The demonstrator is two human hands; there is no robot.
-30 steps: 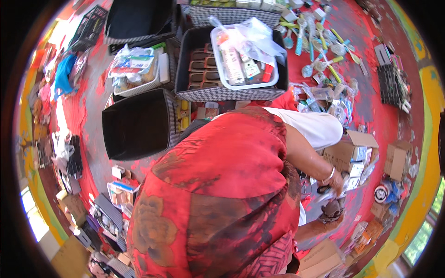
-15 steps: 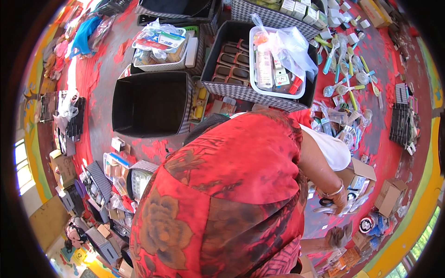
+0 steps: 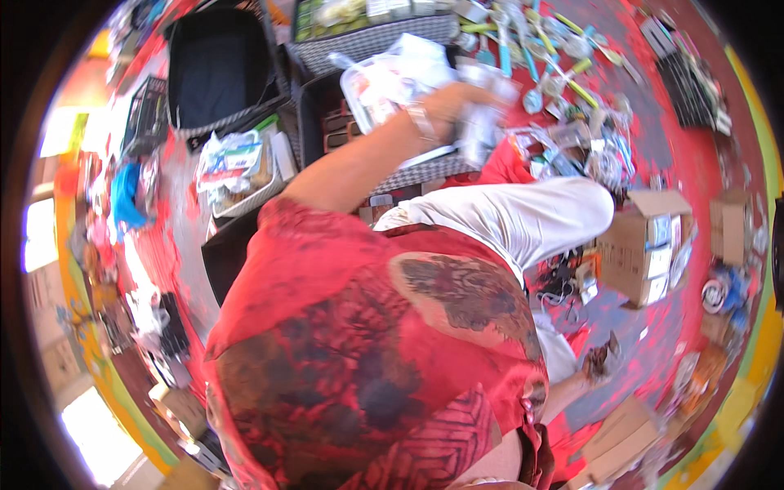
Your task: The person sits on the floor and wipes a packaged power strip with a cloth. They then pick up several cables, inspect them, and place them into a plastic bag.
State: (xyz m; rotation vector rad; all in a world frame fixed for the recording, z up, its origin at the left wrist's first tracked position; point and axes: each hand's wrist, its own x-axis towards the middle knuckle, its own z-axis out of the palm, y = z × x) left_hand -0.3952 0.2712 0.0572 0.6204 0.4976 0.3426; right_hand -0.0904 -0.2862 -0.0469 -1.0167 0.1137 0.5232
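Note:
My left hand, with a bracelet at the wrist, reaches forward over the right edge of a white plastic tray. It is closed on white packets, smeared by motion, so their contents cannot be made out. The tray holds clear bags and packs and rests on a black-and-white patterned bin, where brown-framed pieces show beside it. Lower right, my right hand is low over the floor, its fingers blurred and dark; I cannot tell whether it holds anything.
An open cardboard box with white packs stands right of my knee, black cables beside it. Loose colored-handled brushes and spoons litter the far right. Another basket and a black bin stand left.
My left hand has swung from the box at the right up to the white tray, carrying white packets. My right hand has shifted up slightly. The whole view has turned.

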